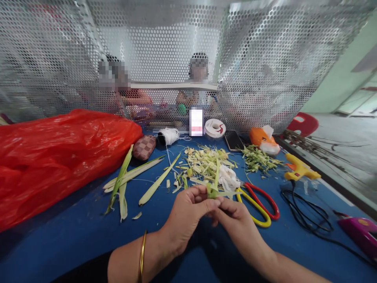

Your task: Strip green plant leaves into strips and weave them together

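Low over the blue table (97, 243), my left hand (188, 212) pinches a folded pale green leaf strip (212, 192) between thumb and fingers. My right hand (235, 218) meets it from the right, its fingertips closed on the same strip. One narrow end sticks upward and another points right. Just beyond my hands lies a heap of cut leaf scraps (203, 159) with a crumpled white tissue (229, 177) at its edge. Scissors (262, 204) with one red and one yellow handle rest close to my right hand. Longer leaf pieces (159, 181) lie to the left.
A red plastic bag (64, 161) covers the left side. White thread (171, 135), a ribbon spool (215, 128) and a phone (234, 140) stand along a perforated metal screen (165, 47). At right are a yellow glue gun (300, 169) and its black cord (306, 220). People sit behind the screen.
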`<act>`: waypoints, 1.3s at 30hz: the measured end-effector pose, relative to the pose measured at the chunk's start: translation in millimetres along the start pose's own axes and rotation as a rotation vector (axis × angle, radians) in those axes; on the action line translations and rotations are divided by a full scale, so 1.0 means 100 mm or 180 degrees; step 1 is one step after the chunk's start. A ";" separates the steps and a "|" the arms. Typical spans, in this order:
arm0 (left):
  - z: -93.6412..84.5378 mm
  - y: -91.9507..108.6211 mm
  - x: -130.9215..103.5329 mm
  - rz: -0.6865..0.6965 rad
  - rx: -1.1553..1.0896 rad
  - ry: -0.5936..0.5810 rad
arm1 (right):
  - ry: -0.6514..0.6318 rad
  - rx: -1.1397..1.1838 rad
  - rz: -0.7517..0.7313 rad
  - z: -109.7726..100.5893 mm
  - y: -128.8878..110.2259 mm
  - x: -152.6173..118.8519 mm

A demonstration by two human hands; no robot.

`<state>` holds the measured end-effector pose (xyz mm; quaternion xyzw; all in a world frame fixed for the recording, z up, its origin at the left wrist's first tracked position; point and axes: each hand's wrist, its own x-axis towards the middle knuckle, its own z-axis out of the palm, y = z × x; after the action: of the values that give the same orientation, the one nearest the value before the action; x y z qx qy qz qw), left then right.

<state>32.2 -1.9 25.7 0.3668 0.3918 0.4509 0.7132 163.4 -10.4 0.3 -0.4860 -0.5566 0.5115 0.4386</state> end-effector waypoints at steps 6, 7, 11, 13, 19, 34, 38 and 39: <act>-0.03 0.08 0.04 0.0066 0.0082 0.0304 | -0.0203 -0.0303 -0.0251 -0.02 -0.03 -0.05; -0.03 0.09 0.04 0.0086 0.0113 0.0369 | -0.0253 -0.0434 -0.0363 -0.02 -0.04 -0.06; -0.04 0.12 0.05 0.0057 0.0122 0.0572 | -0.0546 -0.0794 -0.0785 -0.02 -0.05 -0.11; -0.04 0.12 0.05 0.0023 0.0089 0.0622 | -0.0631 -0.0933 -0.0946 -0.02 -0.04 -0.12; -0.06 0.16 0.06 -0.0005 0.0279 0.0569 | -0.0620 -0.1751 -0.1540 -0.05 -0.06 -0.17; -0.12 0.13 0.04 -0.0709 0.2020 -0.1184 | -0.0514 -0.1067 -0.0380 -0.35 -0.36 0.09; -0.13 0.14 0.04 -0.0715 0.2104 -0.1345 | -0.0497 -0.0594 0.0037 -0.34 -0.37 0.08; -0.13 0.14 0.04 -0.0735 0.2051 -0.1365 | -0.0505 -0.0573 0.0038 -0.34 -0.36 0.08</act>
<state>17.0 8.1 31.6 0.6109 0.3941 0.1352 0.6732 192.3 2.3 39.5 -0.4847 -0.6303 0.4990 0.3447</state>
